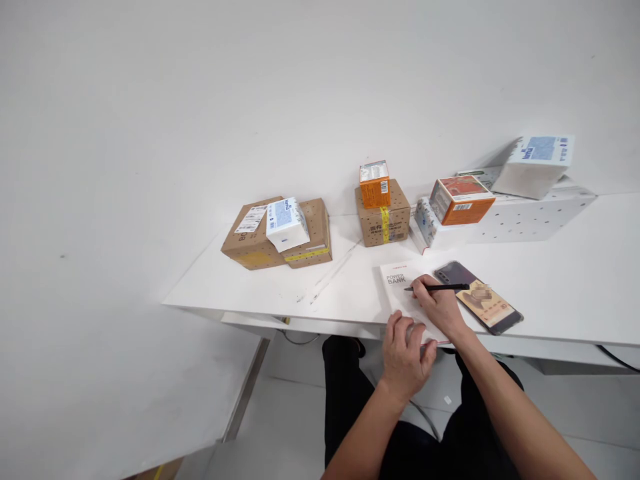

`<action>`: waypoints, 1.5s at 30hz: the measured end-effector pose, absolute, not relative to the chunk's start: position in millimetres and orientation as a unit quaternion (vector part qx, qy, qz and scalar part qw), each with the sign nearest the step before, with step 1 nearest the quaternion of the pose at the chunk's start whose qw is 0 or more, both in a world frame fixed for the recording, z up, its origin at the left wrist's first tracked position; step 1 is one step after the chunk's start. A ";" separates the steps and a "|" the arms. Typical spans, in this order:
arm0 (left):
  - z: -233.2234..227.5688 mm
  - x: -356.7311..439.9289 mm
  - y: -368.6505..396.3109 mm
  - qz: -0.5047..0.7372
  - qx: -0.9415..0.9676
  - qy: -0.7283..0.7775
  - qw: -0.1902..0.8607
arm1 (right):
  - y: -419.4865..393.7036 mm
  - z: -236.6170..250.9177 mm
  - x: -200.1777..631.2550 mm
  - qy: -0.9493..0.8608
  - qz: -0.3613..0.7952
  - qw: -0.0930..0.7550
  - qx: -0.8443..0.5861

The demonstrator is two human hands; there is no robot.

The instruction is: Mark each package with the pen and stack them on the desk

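Observation:
A flat white box printed "POWER BANK" (400, 287) lies near the front edge of the white table (560, 280). My right hand (443, 308) holds a black pen (440, 288) with its tip on the box's top. My left hand (406, 352) rests on the box's near end at the table edge, fingers curled onto it. A smartphone (477, 297) with its screen lit lies just right of the box.
Two brown cartons (253, 240) with a white and blue pack (287, 224) on them sit at the left. A small carton (383, 217) carries an orange box (375, 184). Further right are an orange box (460, 200) and white boxes (530, 213) by the wall.

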State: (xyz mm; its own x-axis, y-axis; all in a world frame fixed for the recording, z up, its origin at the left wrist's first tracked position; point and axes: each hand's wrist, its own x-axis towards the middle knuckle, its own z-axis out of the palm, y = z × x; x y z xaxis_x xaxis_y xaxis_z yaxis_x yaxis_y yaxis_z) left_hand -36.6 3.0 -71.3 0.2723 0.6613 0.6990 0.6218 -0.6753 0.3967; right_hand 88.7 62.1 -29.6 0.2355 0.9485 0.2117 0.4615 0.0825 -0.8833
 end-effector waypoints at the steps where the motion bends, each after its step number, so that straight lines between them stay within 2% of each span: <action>1: -71.0 -36.6 2.7 0.448 0.798 0.403 0.023 | 62.3 -30.0 88.9 -0.564 0.257 0.471 -0.628; 21: -69.2 -36.7 1.6 0.449 0.796 0.405 0.032 | 64.9 -30.8 88.1 -0.586 0.234 0.458 -0.627; 28: -66.1 -45.0 4.3 0.446 0.793 0.414 0.016 | 58.0 -34.3 97.6 -0.462 0.255 0.578 -0.622; 30: -65.7 -55.4 8.4 0.446 0.794 0.413 0.011 | 56.0 -37.9 104.8 -0.465 0.232 0.575 -0.631; 34: -64.4 -81.9 17.6 0.429 0.795 0.428 0.013 | 56.7 -46.2 119.0 -0.603 0.126 0.478 -0.626; 37: -62.8 -94.3 21.3 0.421 0.791 0.444 0.015 | 62.3 -51.5 122.3 -0.728 0.040 0.318 -0.606; 40: -60.5 -95.4 21.5 0.425 0.784 0.452 0.017 | 70.8 -55.3 117.6 -0.763 -0.037 0.182 -0.620; 42: -59.0 -93.1 20.7 0.429 0.780 0.455 0.019 | 76.1 -56.9 112.5 -0.767 -0.075 0.140 -0.622; 45: -57.4 -90.5 19.9 0.434 0.774 0.461 0.024 | 79.8 -58.1 108.8 -0.768 -0.102 0.128 -0.620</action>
